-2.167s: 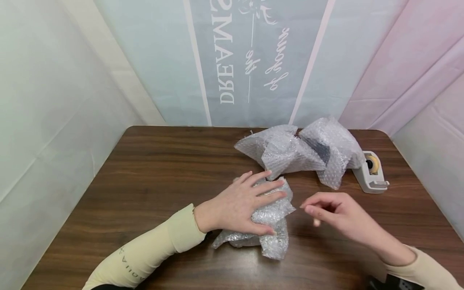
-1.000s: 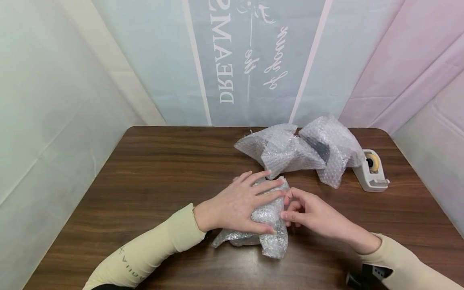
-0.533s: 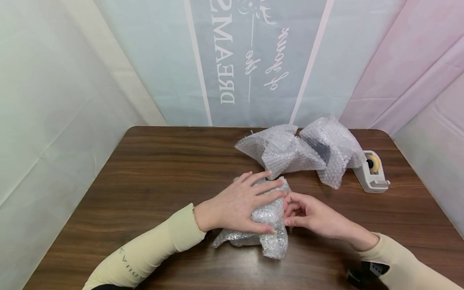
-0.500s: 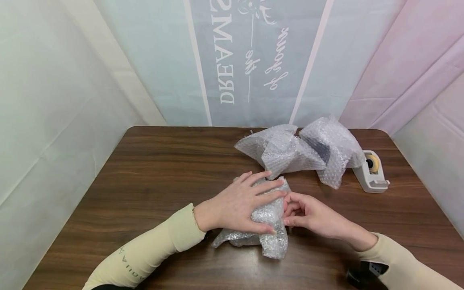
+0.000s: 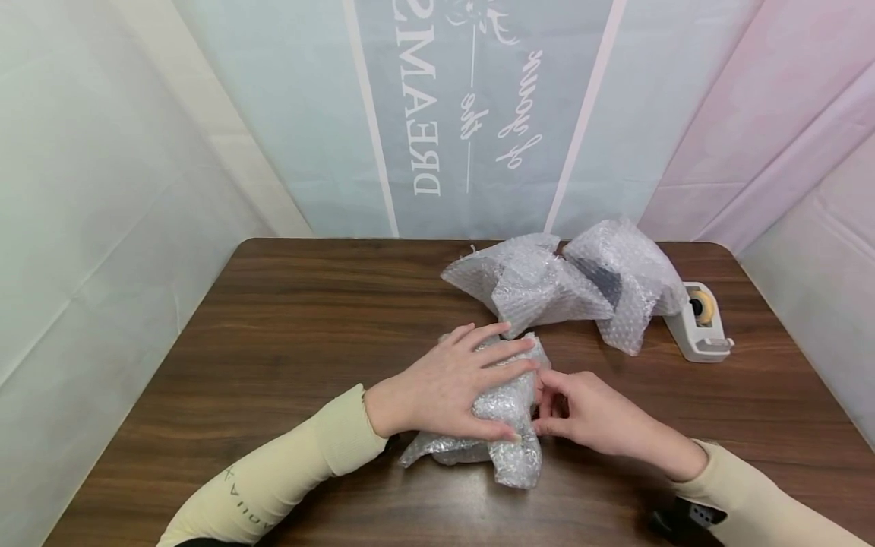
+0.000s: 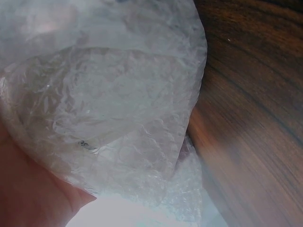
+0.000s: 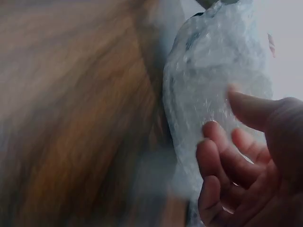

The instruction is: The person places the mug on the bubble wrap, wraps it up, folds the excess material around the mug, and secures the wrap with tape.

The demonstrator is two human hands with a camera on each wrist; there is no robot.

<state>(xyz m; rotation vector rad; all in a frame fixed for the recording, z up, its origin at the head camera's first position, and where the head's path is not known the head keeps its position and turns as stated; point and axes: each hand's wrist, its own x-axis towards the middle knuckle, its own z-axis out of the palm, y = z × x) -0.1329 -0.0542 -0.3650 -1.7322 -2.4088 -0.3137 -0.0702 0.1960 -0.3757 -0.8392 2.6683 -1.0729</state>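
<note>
A crumpled bubble-wrap bundle lies on the table in the middle of the head view. My left hand rests on top of it, fingers straight and spread. At the bundle's right side is my right hand, its fingertips touching the wrap. In the right wrist view the fingers are loosely bent against the bubble wrap, and the thumb stands apart from them. Clear folds of wrap fill much of the left wrist view. What is inside the bundle is hidden.
Two more bubble-wrapped bundles, a left one and a right one with something dark showing through, lie at the back. Beside them stands a white tape dispenser. The brown wooden table ends at a cloth backdrop.
My right hand has come leftward from beside the bundle to its right edge, then slid slightly nearer to me along it. The left hand has stayed in place.
</note>
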